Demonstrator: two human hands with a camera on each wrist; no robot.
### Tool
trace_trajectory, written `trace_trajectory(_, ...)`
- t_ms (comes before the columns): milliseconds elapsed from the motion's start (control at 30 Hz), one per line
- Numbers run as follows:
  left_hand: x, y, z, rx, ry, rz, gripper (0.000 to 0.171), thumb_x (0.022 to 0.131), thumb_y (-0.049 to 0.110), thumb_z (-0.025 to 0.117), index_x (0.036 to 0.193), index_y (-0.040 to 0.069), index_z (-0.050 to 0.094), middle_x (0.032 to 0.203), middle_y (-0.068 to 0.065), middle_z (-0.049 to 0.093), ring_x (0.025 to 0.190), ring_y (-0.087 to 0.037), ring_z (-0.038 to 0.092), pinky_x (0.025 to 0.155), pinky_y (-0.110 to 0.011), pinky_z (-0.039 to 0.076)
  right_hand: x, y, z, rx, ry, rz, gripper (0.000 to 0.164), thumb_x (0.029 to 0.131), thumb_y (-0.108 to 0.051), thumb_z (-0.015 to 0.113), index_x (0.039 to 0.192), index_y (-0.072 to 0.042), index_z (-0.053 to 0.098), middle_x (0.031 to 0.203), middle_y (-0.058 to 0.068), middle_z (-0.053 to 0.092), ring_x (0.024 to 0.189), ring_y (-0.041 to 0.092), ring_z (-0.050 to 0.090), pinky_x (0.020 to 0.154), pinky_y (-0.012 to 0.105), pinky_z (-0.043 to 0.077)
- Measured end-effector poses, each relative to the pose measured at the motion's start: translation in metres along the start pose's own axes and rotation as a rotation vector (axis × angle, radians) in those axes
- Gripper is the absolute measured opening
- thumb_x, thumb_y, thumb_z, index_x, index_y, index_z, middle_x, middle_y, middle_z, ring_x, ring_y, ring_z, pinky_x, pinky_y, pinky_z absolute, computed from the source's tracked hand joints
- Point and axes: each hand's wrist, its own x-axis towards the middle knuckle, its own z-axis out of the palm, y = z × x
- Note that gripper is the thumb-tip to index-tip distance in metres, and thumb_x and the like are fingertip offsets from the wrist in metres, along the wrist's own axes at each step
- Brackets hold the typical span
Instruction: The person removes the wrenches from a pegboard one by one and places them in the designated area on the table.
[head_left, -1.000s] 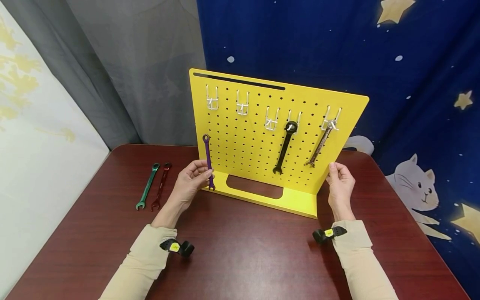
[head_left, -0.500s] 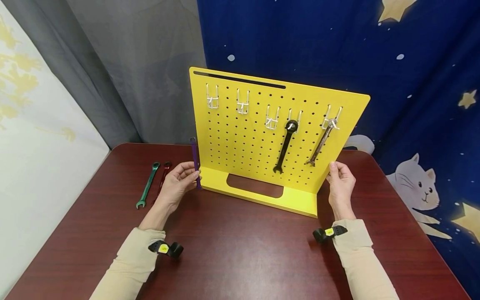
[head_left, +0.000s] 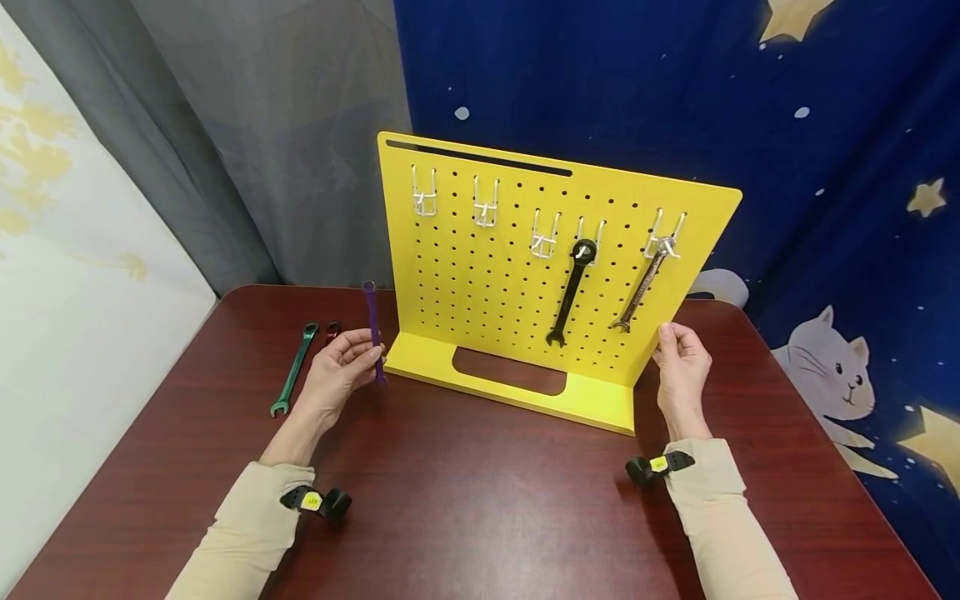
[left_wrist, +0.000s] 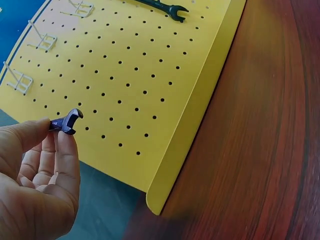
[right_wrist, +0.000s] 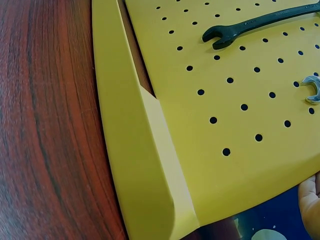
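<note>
Between thumb and fingers, my left hand (head_left: 337, 372) pinches a purple wrench (head_left: 374, 329) near its lower, open end. The wrench stands nearly upright, just left of the yellow pegboard (head_left: 480, 275); its open jaw end points at the camera in the left wrist view. My right hand (head_left: 682, 371) grips the pegboard's right edge, thumb in front and the other fingers partly hidden behind. A black wrench (head_left: 572, 292) and a silver wrench (head_left: 643, 287) hang from white hooks on the board. Three white hooks, such as the leftmost hook (head_left: 424, 200), carry nothing.
A green wrench (head_left: 294, 371) lies on the dark red table (head_left: 480, 508) left of my left hand. Beside it, a red wrench (head_left: 333, 330) is mostly covered by that hand. Grey and blue curtains (head_left: 570, 83) hang behind the table.
My left hand has moved left with the purple wrench, from in front of the board to beyond its left edge. My right hand has stayed at the board's right edge.
</note>
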Motion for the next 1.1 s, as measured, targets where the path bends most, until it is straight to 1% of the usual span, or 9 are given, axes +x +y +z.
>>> trace_trajectory(300, -0.001, 0.003, -0.015, -0.036, -0.020, 0.005, 0.022, 0.089, 0.014, 0.064, 0.109, 0.016, 0.056, 0.089, 0.010, 0.068, 0.083, -0.004, 0.067, 0.072, -0.017, 0.053, 0.000, 0.001, 0.000, 0.004, -0.002, 0.003, 0.010, 0.089, -0.015, 0.063, 0.087, -0.006, 0.066, 0.075, -0.002, 0.063, 0.069, 0.010, 0.055, 0.064, 0.020, 0.050)
trace_trajectory(533, -0.002, 0.003, -0.028, -0.023, 0.015, -0.010, 0.023, 0.088, 0.014, 0.066, 0.110, 0.014, 0.058, 0.090, 0.010, 0.068, 0.083, -0.004, 0.068, 0.070, -0.015, 0.053, 0.001, 0.001, 0.000, 0.007, 0.002, 0.001, 0.008, 0.089, -0.015, 0.064, 0.086, -0.008, 0.067, 0.074, -0.003, 0.063, 0.067, 0.009, 0.054, 0.062, 0.019, 0.049)
trace_trajectory(700, -0.003, 0.003, -0.034, -0.027, 0.036, -0.021, 0.025, 0.088, 0.015, 0.066, 0.111, 0.012, 0.058, 0.088, 0.011, 0.069, 0.081, -0.003, 0.068, 0.068, -0.014, 0.053, 0.000, 0.001, 0.000, 0.003, 0.004, 0.004, 0.008, 0.089, -0.015, 0.064, 0.086, -0.008, 0.067, 0.075, -0.003, 0.064, 0.069, 0.009, 0.056, 0.065, 0.020, 0.050)
trace_trajectory(1100, -0.006, 0.003, -0.052, -0.049, 0.060, -0.021, 0.019, 0.089, 0.013, 0.065, 0.107, 0.019, 0.063, 0.089, 0.012, 0.070, 0.081, -0.001, 0.067, 0.066, -0.013, 0.052, 0.000, 0.001, -0.001, 0.016, 0.000, 0.011, 0.010, 0.088, -0.016, 0.064, 0.088, -0.007, 0.066, 0.079, -0.002, 0.066, 0.073, 0.010, 0.059, 0.069, 0.020, 0.052)
